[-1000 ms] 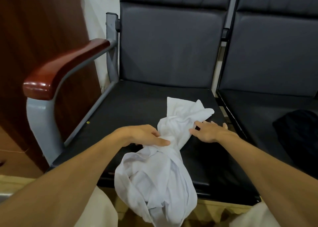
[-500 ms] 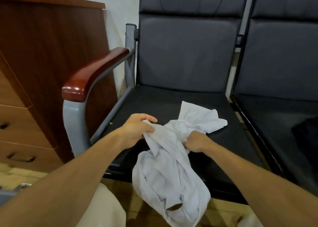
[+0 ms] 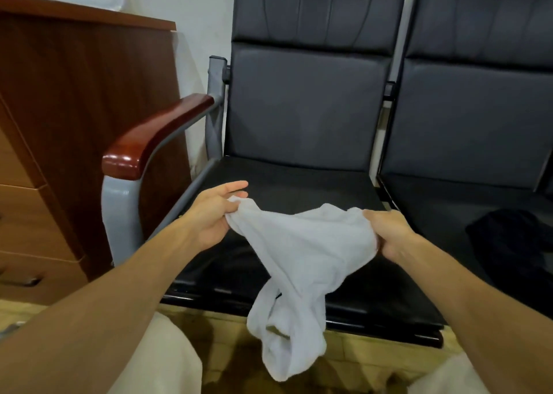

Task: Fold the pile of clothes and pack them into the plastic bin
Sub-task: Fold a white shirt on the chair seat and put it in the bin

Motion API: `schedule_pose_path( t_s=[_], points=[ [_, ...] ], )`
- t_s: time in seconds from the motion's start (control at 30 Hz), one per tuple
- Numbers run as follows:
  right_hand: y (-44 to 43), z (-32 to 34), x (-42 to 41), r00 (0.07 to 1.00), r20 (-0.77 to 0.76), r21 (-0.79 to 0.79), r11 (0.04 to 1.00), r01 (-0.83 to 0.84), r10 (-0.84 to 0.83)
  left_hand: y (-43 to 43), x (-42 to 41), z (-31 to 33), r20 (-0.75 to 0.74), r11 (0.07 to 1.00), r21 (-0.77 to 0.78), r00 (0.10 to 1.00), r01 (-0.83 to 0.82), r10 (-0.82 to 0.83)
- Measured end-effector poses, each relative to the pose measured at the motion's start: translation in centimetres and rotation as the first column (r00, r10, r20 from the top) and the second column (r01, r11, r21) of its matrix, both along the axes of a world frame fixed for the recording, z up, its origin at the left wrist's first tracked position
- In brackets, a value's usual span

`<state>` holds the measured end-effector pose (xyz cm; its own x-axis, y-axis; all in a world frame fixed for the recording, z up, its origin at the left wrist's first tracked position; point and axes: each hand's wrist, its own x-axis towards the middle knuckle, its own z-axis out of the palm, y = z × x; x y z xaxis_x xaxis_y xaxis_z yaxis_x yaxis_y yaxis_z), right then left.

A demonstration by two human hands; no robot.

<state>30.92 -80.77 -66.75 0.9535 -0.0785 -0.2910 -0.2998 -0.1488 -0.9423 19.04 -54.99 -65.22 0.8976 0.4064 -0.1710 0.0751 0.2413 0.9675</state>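
above the black chair seat (image 3: 299, 181), the left hand (image 3: 214, 217) and right hand (image 3: 389, 232) each pinch an edge of the white garment (image 3: 302, 253), stretched between them, its rest hanging; likely spreading before folding, next lay it flat; no bin visible

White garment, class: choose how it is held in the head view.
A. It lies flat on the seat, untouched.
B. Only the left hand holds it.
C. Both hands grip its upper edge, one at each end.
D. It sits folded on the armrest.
C: the left hand and the right hand each grip one end of the white garment, whose lower part hangs in front of the seat.
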Motion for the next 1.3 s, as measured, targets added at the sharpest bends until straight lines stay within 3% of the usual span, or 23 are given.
schedule_pose_path(
  t_s=[0.1, 0.2, 0.3, 0.37, 0.47, 0.57, 0.67, 0.77, 0.87, 0.93, 0.97, 1.03, 1.07, 1.1, 1.2, 1.3],
  points=[
    [-2.3, 1.5, 0.4, 0.990, 0.035, -0.065, 0.988, 0.139, -0.137, -0.3, -0.3, 0.5, 0.063, 0.997, -0.076, 0.998, -0.022, 0.027],
    [-2.6, 2.4, -0.2, 0.994, 0.079, -0.024, 0.997, 0.076, -0.074, -0.4, 0.2, 0.1, 0.030, 0.992, -0.049, 0.992, -0.118, 0.119],
    [-2.0, 2.2, -1.5, 0.981, -0.019, -0.038, 0.980, -0.194, 0.194, -0.2, 0.9, -1.4, -0.098, 0.956, 0.194, 0.965, -0.222, 0.244],
    [-2.0, 1.8, -1.6, 0.948, -0.098, -0.199, 0.928, -0.315, 0.301, 0.1, 1.1, -2.7, -0.184, 0.899, 0.419, 0.958, -0.128, 0.222],
    [-2.5, 0.8, -1.3, 0.926, -0.194, -0.520, 0.767, -0.377, 0.324, 0.9, 1.3, -4.3, -0.367, 0.793, 0.590, 0.926, 0.153, 0.094],
    [-2.6, 0.2, -1.6, 0.898, -0.255, -0.736, 0.530, -0.420, 0.358, 2.2, 1.3, -5.3, -0.475, 0.804, 0.562, 0.872, 0.195, 0.121],
    [-1.8, 0.2, -2.4, 0.852, -0.359, -0.801, 0.343, -0.491, 0.381, 2.0, 0.5, -4.8, -0.513, 0.838, 0.514, 0.849, 0.183, 0.129],
    [-0.8, 0.0, -3.1, 0.784, -0.442, -0.808, 0.187, -0.559, 0.436, 1.6, 0.3, -4.8, -0.580, 0.781, 0.560, 0.804, 0.276, 0.132],
    [-0.1, -0.5, -3.4, 0.736, -0.461, -0.796, 0.136, -0.590, 0.495, 1.2, 0.4, -4.7, -0.563, 0.736, 0.606, 0.816, 0.302, 0.129],
    [-0.2, -0.8, -3.3, 0.740, -0.438, -0.778, 0.196, -0.596, 0.510, 0.9, 0.6, -4.3, -0.499, 0.797, 0.556, 0.861, 0.236, 0.094],
    [-0.5, -0.7, -3.3, 0.752, -0.413, -0.747, 0.282, -0.602, 0.513, 0.7, 0.7, -4.2, -0.450, 0.863, 0.471, 0.891, 0.179, 0.061],
    [-1.1, -0.2, -3.4, 0.820, -0.306, -0.552, 0.612, -0.566, 0.483, 0.1, 0.6, -3.4, -0.350, 0.968, 0.228, 0.937, 0.103, -0.018],
    [-1.5, 0.2, -3.4, 0.867, -0.247, -0.381, 0.779, -0.498, 0.434, -0.3, 0.4, -3.0, -0.298, 0.985, 0.146, 0.953, 0.094, -0.046],
    [-1.9, 0.6, -3.4, 0.906, -0.199, -0.202, 0.889, -0.410, 0.373, -0.7, 0.4, -2.5, -0.249, 0.990, 0.110, 0.967, 0.082, -0.053],
    [-2.9, 1.4, -3.4, 0.966, -0.112, 0.094, 0.970, -0.225, 0.235, -2.2, 0.3, -1.1, -0.132, 0.995, 0.101, 0.990, -0.026, 0.039],
    [-3.8, 1.2, -2.9, 0.998, -0.031, 0.140, 0.989, -0.044, 0.049, -2.6, 0.8, -1.1, -0.081, 0.976, 0.155, 0.983, -0.150, 0.164]
  ],
)
